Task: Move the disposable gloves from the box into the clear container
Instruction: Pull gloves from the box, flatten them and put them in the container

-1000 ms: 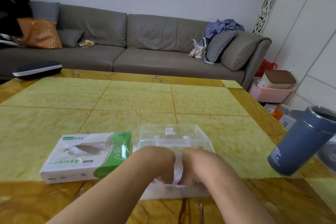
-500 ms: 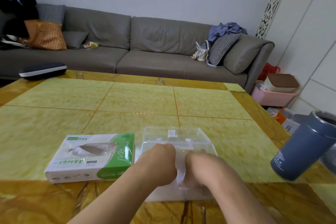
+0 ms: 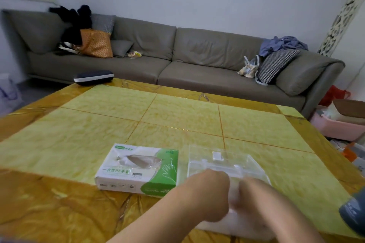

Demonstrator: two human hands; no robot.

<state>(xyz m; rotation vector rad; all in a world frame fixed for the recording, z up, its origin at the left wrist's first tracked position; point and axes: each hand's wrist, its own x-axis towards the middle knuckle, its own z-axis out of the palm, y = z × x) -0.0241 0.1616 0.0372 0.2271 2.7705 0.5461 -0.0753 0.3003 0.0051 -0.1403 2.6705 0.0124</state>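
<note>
Gloves: thin translucent plastic, seen only as a crumpled tuft in the slot of white-and-green cardboard box (image 3: 138, 169), lying near front edge of yellow marble-patterned table (image 3: 177, 116). Clear rigid plastic container (image 3: 223, 163) just right of box, also at front edge. Left hand (image 3: 209, 195) and right hand (image 3: 254, 201) side by side over container's near end, knuckles up, fingers hidden beneath and blurred; grip cannot be told. Pale whitish mass under both hands, possibly gloves, not certain. Judged step: working at container itself, packing or opening. Next move likely calls for reaching left to box slot, pinching tuft, drawing out without dragging light box. Blue-grey cylindrical flask (image 3: 353, 215) at right edge, tilted in view.
</note>
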